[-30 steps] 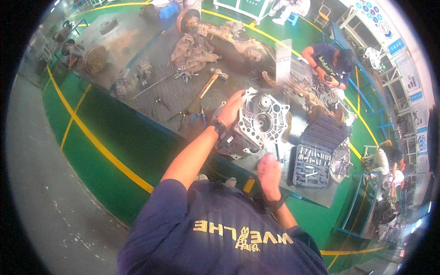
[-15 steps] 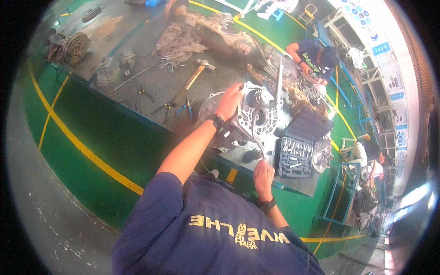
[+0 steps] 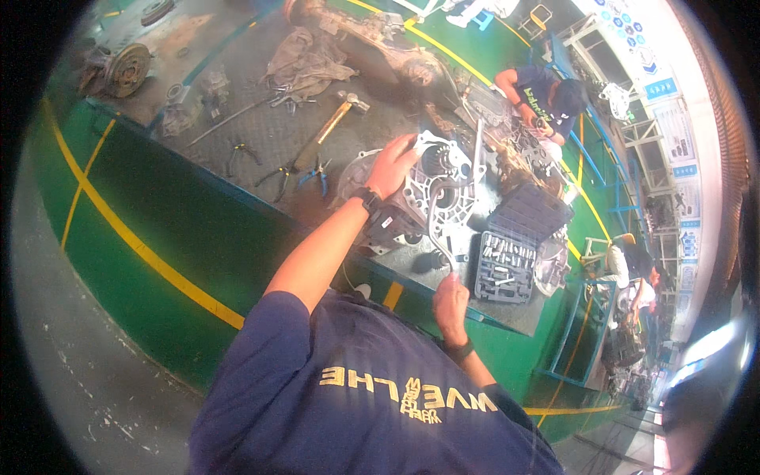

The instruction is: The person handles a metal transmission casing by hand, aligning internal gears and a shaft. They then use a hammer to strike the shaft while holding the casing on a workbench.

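On the bench in front of me sits a silvery metal gearbox housing (image 3: pixel 460 207) with round bores and a flanged rim. My left hand (image 3: pixel 392 168) is curled over its upper left edge, gripping it. Closed around the lower end of a curved metal bar (image 3: pixel 432 226) is my right hand (image 3: pixel 451 307), near the bench's front edge. The bar rises from that fist and its upper end lies against the housing's open face, by a bore; its exact contact is too small to make out. An open black socket set case (image 3: pixel 507 267) stands just right of the bar.
Left of the housing lie a hammer (image 3: pixel 335 125), blue-handled pliers (image 3: pixel 317 176) and more pliers (image 3: pixel 244 153). Behind are a crumpled cloth (image 3: pixel 305 67) and a long axle casing (image 3: pixel 380 43). A co-worker (image 3: pixel 546 99) handles parts at the far right side.
The view has shifted slightly, moving the bench scene a little to the left. Both my hands keep their holds, and the bar stays against the housing. The co-worker's hands have moved slightly.
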The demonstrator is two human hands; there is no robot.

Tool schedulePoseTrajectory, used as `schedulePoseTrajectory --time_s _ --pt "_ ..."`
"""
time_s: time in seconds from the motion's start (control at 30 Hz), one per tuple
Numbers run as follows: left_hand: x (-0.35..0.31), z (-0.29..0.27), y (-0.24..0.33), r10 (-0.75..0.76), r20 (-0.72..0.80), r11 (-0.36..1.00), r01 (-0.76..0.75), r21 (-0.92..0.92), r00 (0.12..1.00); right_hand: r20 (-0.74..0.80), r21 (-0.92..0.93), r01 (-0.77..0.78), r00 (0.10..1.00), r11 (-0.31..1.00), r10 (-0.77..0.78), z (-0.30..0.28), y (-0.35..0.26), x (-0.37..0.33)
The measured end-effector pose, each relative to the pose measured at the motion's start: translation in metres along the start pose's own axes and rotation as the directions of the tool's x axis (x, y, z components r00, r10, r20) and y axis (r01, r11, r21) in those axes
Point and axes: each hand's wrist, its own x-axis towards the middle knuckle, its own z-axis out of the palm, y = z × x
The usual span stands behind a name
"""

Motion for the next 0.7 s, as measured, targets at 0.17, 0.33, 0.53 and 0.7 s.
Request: schedulePoseTrajectory --time_s 0.17,0.33,0.53,0.7 --pt "-0.005 -0.001 -0.001 0.022 -0.031 1.0 -0.022 -0.005 0.999 0.177 -0.216 0.146 0.978 0.966 -0.108 -0.009 0.006 0.005" --pt "-0.003 -0.007 -0.005 -0.037 -0.016 0.996 0.036 -0.079 0.999 0.121 0.089 -0.054 0.992 0.995 0.043 -0.025 -0.02 0.013" --pt "-0.004 -0.001 0.015 -0.189 0.084 0.95 0.204 -0.235 0.978 -0.145 -0.235 0.029 0.987 0.972 -0.064 -0.126 0.012 0.066" --pt "-0.001 -0.022 0.018 -0.185 -0.002 0.981 0.185 0.059 0.983 -0.163 -0.509 0.077 0.969 0.857 -0.184 -0.198 0.116 0.125"
